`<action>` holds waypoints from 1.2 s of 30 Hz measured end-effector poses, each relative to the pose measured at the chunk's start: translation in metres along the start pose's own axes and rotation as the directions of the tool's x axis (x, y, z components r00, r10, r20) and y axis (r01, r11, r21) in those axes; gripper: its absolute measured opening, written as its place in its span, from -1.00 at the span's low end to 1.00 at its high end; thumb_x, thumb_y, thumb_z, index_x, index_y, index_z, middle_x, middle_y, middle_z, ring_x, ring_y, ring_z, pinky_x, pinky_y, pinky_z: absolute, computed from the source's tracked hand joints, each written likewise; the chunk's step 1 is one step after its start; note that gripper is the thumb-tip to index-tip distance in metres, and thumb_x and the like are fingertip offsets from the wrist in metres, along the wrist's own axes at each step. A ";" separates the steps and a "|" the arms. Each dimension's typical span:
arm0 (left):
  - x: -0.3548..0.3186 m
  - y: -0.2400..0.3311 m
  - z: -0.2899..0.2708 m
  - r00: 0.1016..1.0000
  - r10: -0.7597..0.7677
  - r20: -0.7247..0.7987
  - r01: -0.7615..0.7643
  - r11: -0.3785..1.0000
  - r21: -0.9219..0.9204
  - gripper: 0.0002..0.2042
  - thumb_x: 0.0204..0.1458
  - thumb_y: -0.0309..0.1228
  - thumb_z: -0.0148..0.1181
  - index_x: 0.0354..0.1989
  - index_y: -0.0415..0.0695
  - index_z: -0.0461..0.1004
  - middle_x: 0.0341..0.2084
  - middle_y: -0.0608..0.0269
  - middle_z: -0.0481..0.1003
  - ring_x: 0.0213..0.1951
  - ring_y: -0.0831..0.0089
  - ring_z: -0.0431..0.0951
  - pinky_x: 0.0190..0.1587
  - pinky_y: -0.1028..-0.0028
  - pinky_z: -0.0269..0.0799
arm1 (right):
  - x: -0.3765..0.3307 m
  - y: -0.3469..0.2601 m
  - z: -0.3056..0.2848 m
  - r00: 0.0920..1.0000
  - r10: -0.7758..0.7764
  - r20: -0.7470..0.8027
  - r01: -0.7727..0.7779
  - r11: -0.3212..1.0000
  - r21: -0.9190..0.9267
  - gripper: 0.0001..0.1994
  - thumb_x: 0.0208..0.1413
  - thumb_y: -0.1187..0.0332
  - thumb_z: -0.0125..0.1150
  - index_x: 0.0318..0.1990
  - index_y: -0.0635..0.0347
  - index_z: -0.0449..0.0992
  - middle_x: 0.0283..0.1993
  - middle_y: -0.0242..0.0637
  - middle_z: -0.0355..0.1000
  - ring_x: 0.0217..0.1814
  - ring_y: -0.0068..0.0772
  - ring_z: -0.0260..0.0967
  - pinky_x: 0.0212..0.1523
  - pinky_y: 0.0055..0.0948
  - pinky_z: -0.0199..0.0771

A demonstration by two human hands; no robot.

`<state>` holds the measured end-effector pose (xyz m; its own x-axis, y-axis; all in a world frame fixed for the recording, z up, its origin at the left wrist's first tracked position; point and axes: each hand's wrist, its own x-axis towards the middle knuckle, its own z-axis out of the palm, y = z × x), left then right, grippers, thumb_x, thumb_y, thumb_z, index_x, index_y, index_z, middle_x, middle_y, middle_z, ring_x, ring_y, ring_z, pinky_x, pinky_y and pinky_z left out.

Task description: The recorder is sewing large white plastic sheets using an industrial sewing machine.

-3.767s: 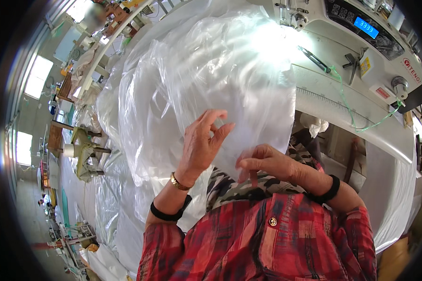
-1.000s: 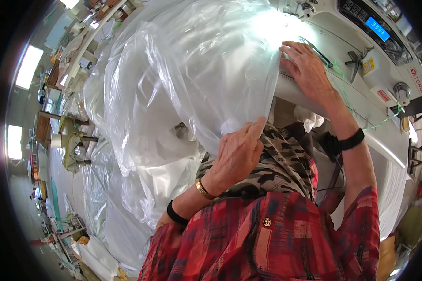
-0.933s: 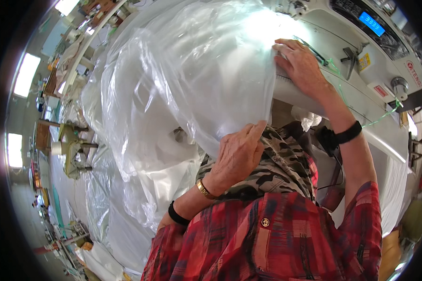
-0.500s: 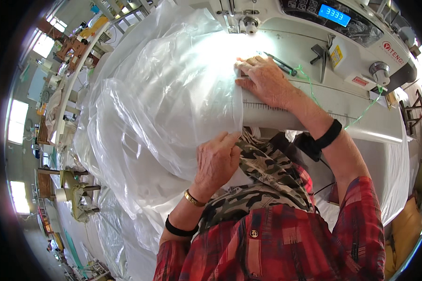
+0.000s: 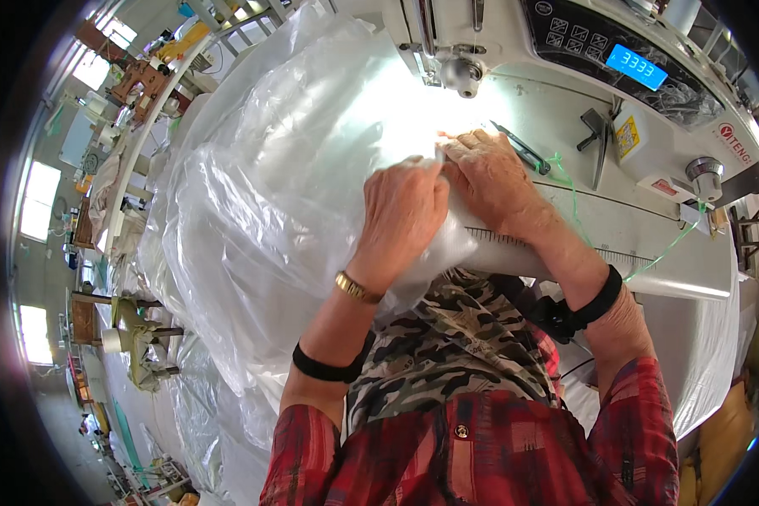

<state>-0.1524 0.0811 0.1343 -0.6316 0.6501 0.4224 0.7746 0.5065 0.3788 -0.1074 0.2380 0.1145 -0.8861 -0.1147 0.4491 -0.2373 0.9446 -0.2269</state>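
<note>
A large sheet of clear plastic film (image 5: 253,211) lies bunched over the sewing machine's bed and hangs down at the left. My left hand (image 5: 403,211) is closed on the film's right-hand edge, knuckles up, with the film gathered beneath it. Right beside it, my right hand (image 5: 491,179) has its fingers bent over the same edge on the machine bed; its thumb is mostly hidden by the left hand. The sewing machine (image 5: 460,76) stands just beyond both hands, and its lamp washes out the film near the needle area.
Black thread snips (image 5: 523,150) lie right of my right hand, near loose green thread (image 5: 575,202). A dark T-shaped metal part (image 5: 597,139) rests farther right. A ruler scale (image 5: 616,255) runs along the bed's near edge. A wooden stool (image 5: 143,337) stands at the left.
My left hand has moved up and away from me along the film's edge to meet the right hand, folding the near part of the film. The right hand stays at about the same spot on the bed.
</note>
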 end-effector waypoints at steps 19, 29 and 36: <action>-0.191 0.010 -0.017 0.937 -0.122 0.327 0.183 0.970 -0.162 -0.81 0.09 -0.41 0.15 -0.15 -0.20 0.50 -0.31 0.03 0.57 -0.23 0.06 0.57 -0.11 0.21 0.47 | -0.024 -0.014 -0.021 0.914 0.402 -0.052 -0.337 0.825 0.453 -0.69 0.24 0.29 0.09 0.07 0.21 0.40 -0.27 -0.06 0.51 -0.33 -0.18 0.48 -0.23 -0.33 0.45; -0.225 -0.180 -0.005 0.856 -0.474 -0.205 0.515 0.817 0.258 -0.16 -0.07 -0.19 0.34 0.36 -0.22 0.03 0.33 -0.12 0.08 0.34 -0.08 0.06 0.31 0.14 0.07 | -0.054 -0.063 -0.031 0.954 0.283 0.098 -0.296 0.841 0.453 -0.52 0.18 0.19 0.16 0.24 0.03 0.28 -0.60 -0.29 0.31 -0.56 -0.39 0.27 -0.37 -0.34 0.36; -0.154 -0.214 -0.087 0.760 -0.448 -0.471 0.649 0.496 0.577 -0.22 -0.04 -0.10 0.27 0.33 -0.17 0.10 0.30 -0.08 0.15 0.34 -0.02 0.08 0.22 -0.17 0.02 | -0.056 -0.072 -0.021 0.944 0.303 0.130 -0.327 0.810 0.487 -0.56 0.12 0.30 0.22 0.18 -0.09 0.37 -0.59 -0.29 0.41 -0.54 -0.20 0.36 -0.31 -0.30 0.37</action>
<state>-0.2238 -0.1770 0.0597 -0.8422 0.0008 0.5391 -0.0074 0.9999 -0.0131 -0.0318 0.1828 0.1241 -0.9602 0.1375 0.2431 -0.0968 0.6525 -0.7516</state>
